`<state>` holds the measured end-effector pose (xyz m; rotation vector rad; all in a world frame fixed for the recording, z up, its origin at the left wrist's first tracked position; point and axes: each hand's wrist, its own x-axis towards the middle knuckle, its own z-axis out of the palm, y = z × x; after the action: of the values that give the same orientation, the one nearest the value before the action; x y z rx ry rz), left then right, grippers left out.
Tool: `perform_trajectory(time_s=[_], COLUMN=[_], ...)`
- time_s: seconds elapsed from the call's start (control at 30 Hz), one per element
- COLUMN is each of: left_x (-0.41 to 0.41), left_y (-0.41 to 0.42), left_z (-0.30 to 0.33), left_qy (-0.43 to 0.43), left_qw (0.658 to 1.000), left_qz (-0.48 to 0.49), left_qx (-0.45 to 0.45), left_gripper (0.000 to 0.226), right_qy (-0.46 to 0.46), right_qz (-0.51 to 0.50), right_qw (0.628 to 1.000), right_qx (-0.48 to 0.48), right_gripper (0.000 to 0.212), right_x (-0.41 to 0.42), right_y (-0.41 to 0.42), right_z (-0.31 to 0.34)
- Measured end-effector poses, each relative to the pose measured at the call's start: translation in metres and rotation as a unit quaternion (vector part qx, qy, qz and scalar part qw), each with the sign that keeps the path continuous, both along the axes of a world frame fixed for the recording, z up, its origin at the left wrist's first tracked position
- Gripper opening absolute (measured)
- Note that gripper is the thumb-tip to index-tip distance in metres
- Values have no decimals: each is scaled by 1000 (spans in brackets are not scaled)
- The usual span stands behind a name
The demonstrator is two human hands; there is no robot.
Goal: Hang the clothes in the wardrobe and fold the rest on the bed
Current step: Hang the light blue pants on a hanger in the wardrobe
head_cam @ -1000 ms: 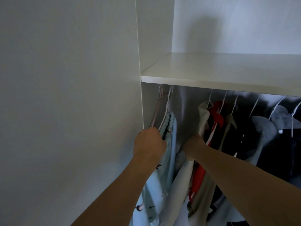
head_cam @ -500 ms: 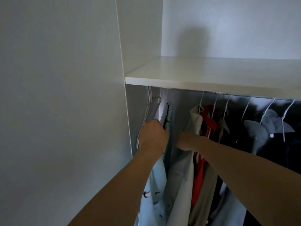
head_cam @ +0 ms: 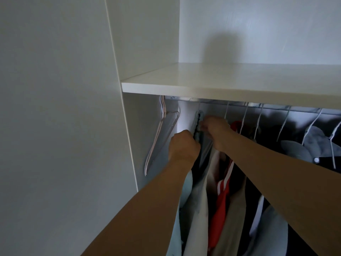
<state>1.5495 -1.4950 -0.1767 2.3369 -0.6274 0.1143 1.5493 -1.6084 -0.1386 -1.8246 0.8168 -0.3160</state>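
A: White wardrobe (head_cam: 118, 58), bare shelf (head_cam: 230, 80) over a metal rail (head_cam: 239, 104). Rail is packed toward the right: red garment (head_cam: 221, 196), beige one (head_cam: 201, 209), grey hoodies (head_cam: 310, 143) on wire hangers. A few empty hangers (head_cam: 160, 137) sit at the far left end.

B: Where's the piece being hung?

A: Light blue garment (head_cam: 186, 187), on the rail between the empty hangers and the beige one. Dark trim along its top edge.

B: Hands?

A: Left hand (head_cam: 182, 146) curled into a fist on the fabric just under the shoulder. Right hand (head_cam: 215, 128) pinching the collar area near the hanger hook. Both closed on the same garment; fingertips hidden, so exact contact unclear.

B: Handling?

A: My read: thin, soft, light, no stiffness. It'll slide off a wire hanger if tugged low. Hold at the shoulders or collar, seat it evenly.

B: Risk?

A: Tight spacing. It could snag the neighbouring hanger.
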Motion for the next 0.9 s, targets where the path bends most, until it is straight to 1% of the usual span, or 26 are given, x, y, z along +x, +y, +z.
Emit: perform_trajectory(time_s=[0.03, 0.07, 0.1, 0.2, 0.23, 0.3, 0.4, 0.53, 0.6, 0.67, 0.73, 0.8, 0.87, 0.9], left_x=[1, 2, 3, 6, 7, 10, 16, 20, 22, 27, 31, 32, 33, 34], left_y=[-3, -6, -9, -14, -17, -20, -27, -34, -36, -38, -41, -44, -47, -48], left_z=[-4, -7, -11, -18, -20, -23, -30, -39, -40, -39, -38, -36, -37, -39], left_qy=[-1, -2, -3, -3, -6, -12, -3, 4, 1, 3, -1, -4, -3, -5], left_qw=[1000, 1000, 1000, 1000, 1000, 999, 1000, 1000, 1000, 999, 999, 1000, 1000, 1000], left_qz=[2, 4, 5, 7, 8, 7, 3, -2, 0, 3, -2, -12, -18, -21], left_qx=[3, 6, 9, 24, 26, 29, 22, -7, -26, -41, -38, -24, -18, -13], left_gripper=[29, 28, 27, 28, 28, 28, 20, 28, 30, 30, 32, 33, 32, 30], right_qy=[-11, -28, -57, -85, -108, -119, -141, -153, -158, -165, -161, -158, -152, -150], right_qz=[17, 27, 30, 27, 19, 20, 28, 36, 34, 37, 48, 81, 68, 57], right_qw=[1000, 999, 997, 995, 991, 987, 978, 974, 971, 972, 973, 973, 974, 974], right_qx=[10, 8, 33, 52, 71, 107, 149, 161, 178, 163, 156, 149, 156, 160], right_gripper=[21, 27, 34, 37, 33, 14, 15, 14, 30, 36, 35, 28, 23, 24], right_x=[0, 3, 2, 1, 0, -1, 4, 13, 15, 18, 21, 22, 25, 26], right_y=[2, 0, -3, -17, -19, -24, -32, -33, -33, -37, -43, -49, -56, -59], right_z=[4, 3, 3, -9, -10, -15, -23, -21, -19, -19, -18, -21, -26, -30])
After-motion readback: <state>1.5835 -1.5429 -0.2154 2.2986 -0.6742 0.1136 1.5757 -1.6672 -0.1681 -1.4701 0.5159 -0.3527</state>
